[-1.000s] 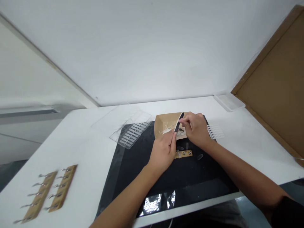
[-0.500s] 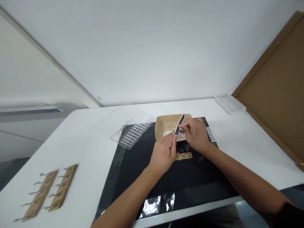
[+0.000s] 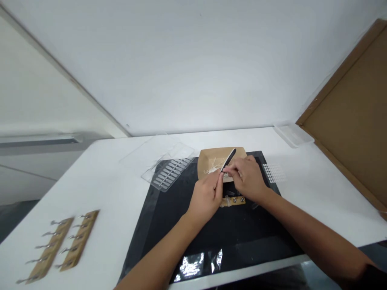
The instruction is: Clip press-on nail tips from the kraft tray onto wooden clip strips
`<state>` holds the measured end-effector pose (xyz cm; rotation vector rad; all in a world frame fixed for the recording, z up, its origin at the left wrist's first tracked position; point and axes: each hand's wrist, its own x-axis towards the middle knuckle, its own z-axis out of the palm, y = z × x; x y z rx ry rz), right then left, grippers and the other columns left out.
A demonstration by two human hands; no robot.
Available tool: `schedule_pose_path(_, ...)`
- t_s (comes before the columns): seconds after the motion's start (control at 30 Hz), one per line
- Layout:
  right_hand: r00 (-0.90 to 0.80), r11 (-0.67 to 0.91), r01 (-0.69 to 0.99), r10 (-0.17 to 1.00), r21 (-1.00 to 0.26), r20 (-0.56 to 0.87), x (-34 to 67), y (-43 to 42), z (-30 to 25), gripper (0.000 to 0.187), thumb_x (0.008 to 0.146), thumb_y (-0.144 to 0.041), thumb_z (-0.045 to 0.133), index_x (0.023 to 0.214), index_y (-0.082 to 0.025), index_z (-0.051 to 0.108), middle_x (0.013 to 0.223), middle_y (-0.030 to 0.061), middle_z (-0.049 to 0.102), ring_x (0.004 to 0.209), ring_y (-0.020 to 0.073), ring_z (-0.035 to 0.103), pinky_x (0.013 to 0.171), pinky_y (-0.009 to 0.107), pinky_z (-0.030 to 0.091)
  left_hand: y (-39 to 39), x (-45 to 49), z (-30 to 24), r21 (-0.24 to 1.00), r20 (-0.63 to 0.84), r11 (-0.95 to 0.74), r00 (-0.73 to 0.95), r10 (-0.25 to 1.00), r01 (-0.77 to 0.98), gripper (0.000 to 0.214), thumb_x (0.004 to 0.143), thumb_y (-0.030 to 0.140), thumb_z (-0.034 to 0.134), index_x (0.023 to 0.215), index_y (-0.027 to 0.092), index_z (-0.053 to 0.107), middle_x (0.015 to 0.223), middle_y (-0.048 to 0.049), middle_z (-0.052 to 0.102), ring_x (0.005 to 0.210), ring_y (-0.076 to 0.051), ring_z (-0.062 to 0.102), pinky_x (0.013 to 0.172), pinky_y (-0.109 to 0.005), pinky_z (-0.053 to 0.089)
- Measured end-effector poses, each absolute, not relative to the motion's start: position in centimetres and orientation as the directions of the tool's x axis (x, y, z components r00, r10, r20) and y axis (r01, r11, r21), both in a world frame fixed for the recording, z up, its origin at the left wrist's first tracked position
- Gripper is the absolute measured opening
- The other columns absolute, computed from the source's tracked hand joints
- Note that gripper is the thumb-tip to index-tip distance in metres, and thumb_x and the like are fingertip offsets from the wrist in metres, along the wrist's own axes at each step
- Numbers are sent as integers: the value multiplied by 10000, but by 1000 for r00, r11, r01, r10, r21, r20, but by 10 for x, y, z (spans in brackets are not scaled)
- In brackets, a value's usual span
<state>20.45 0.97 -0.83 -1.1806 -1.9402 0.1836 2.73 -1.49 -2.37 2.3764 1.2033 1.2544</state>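
My left hand (image 3: 206, 197) is closed around the lower end of a slim nail file (image 3: 230, 157), dark on its face with a pale edge, tilted up and to the right. My right hand (image 3: 247, 176) pinches beside the file with fingertips touching or nearly touching it; whatever lies between them is too small to make out. Both hands are over the near edge of a brown paper tray (image 3: 202, 161) holding white shreds. Just below them lie a short wooden strip (image 3: 238, 201) with metal posts and a few clear nail tips (image 3: 230, 193), partly covered by my hands.
A black mat (image 3: 169, 225) covers the table's front. Left of the tray lies a clear case of nail tips (image 3: 171, 174); right, a sheet of white dots (image 3: 273, 172). A plastic container (image 3: 293, 135) stands farther back. Two wooden stands (image 3: 79, 241) with metal clips lie far left.
My right hand has slid down and slightly left along the file, toward my left hand. The file leans a little more to the right; my left hand barely moved.
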Motion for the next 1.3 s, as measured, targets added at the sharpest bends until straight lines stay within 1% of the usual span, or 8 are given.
schedule_pose_path(0.13,-125,489,703,801,-517,586,204,9,-9,278,1073,-321,536,828,-224,623,750,-21,740,690,173,650,818,373,339,-16,28,-24,500,600,-648,310,738,575,273,1078,204,456,949,151,692,847,-73,751,742,-175,718,711,-272,545)
schedule_pose_path(0.23,-238,561,662,787,-498,570,204,8,-9,301,1072,-299,527,793,-220,609,748,-19,737,677,169,649,797,365,338,-16,28,-24,486,617,-661,312,723,572,256,1074,192,464,971,149,694,831,-67,746,732,-174,715,703,-268,541)
schedule_pose_path(0.57,-80,483,705,781,-519,619,209,11,-10,274,1069,-334,545,823,-234,613,716,-35,725,619,161,628,818,367,344,-17,28,-23,433,653,-696,332,681,573,217,1060,158,486,1054,116,699,909,-102,767,796,-198,742,763,-284,576)
schedule_pose_path(0.73,-204,558,659,778,-504,594,207,10,-10,278,1070,-299,527,808,-230,590,750,-30,744,668,163,656,805,362,344,-17,27,-23,441,657,-694,322,682,569,208,1058,148,492,1043,126,699,932,-100,772,818,-195,749,806,-276,578)
schedule_pose_path(0.9,-56,475,650,808,-593,586,217,12,-6,277,1054,-326,588,793,-236,585,726,-41,720,627,158,617,833,366,366,-12,20,-20,385,626,-661,344,700,644,221,1069,188,469,1075,138,685,944,-100,769,839,-206,746,798,-286,559)
schedule_pose_path(1.1,-133,534,656,777,-533,615,222,0,-11,248,1052,-345,620,831,-236,605,763,-31,737,639,164,619,794,379,354,1,1,-2,240,452,-277,146,880,930,329,1073,290,384,1056,143,678,830,-105,723,769,-265,724,659,-318,490)
schedule_pose_path(1.2,-168,553,682,756,-479,633,222,-5,-16,243,1037,-362,660,849,-229,586,771,-26,741,645,167,627,778,377,351,4,-6,6,156,335,-10,-43,941,988,346,1067,330,383,1181,149,656,872,-122,738,784,-287,734,636,-318,471)
schedule_pose_path(1.3,-199,593,684,713,-426,673,222,-8,-18,242,1044,-342,653,852,-223,565,778,-21,739,648,159,633,766,367,356,5,-10,10,82,212,131,-146,966,988,381,1060,320,380,1317,131,588,836,-128,735,765,-305,734,623,-327,470)
